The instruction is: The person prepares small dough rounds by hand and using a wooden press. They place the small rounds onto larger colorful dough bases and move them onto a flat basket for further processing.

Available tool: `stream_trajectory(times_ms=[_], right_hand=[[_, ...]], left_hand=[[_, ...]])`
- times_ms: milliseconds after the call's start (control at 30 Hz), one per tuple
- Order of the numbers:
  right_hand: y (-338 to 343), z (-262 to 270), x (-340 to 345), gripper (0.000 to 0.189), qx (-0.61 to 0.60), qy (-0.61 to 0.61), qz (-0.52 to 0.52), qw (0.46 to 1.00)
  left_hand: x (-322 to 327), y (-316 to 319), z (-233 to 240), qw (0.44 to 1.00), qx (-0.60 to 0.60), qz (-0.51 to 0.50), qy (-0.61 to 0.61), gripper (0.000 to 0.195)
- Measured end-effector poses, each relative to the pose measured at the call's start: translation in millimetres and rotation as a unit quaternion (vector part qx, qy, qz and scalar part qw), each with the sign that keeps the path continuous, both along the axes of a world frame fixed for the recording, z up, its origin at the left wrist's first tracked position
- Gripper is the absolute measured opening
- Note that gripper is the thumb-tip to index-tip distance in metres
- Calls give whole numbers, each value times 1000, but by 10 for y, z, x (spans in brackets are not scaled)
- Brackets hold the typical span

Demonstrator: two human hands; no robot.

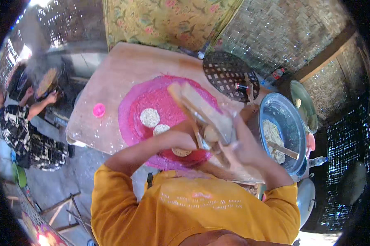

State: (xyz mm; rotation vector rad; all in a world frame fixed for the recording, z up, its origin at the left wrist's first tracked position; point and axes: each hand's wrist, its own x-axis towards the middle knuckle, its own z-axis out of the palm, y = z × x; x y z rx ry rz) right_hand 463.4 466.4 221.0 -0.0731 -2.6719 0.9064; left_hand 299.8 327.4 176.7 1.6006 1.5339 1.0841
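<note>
A hinged wooden press (pixel 206 107) is held up in front of me, blurred by motion. My left hand (pixel 185 138) is at its left side, partly hidden by my forearm and the press; its fingers cannot be made out. My right hand (pixel 240 147) grips the press's right end. Between the press's boards shows a round pale piece (pixel 211 134), perhaps dough. Under my arms lies a pink sheet over a round pink mesh tray (pixel 172 104), bearing several flat, pale, speckled discs (pixel 150 117).
A blue basin (pixel 303 129) holding dough and a wooden stick stands at right. Behind it are a metal lid and bottle. A black woven basket (pixel 215 67) and a small pink lid (pixel 99 110) rest on the table. At left, another person (pixel 28 135) tends a pan.
</note>
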Motion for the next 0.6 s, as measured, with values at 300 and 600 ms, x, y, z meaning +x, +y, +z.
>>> stream_trajectory(times_ms=[300, 600], right_hand=[[337, -212, 323, 80, -686, -345, 134, 626], [247, -592, -230, 83, -432, -434, -101, 784]], left_hand=[[-332, -21, 464, 682, 286, -30, -673, 72], [-684, 430, -1250, 519, 317, 95, -788, 44]])
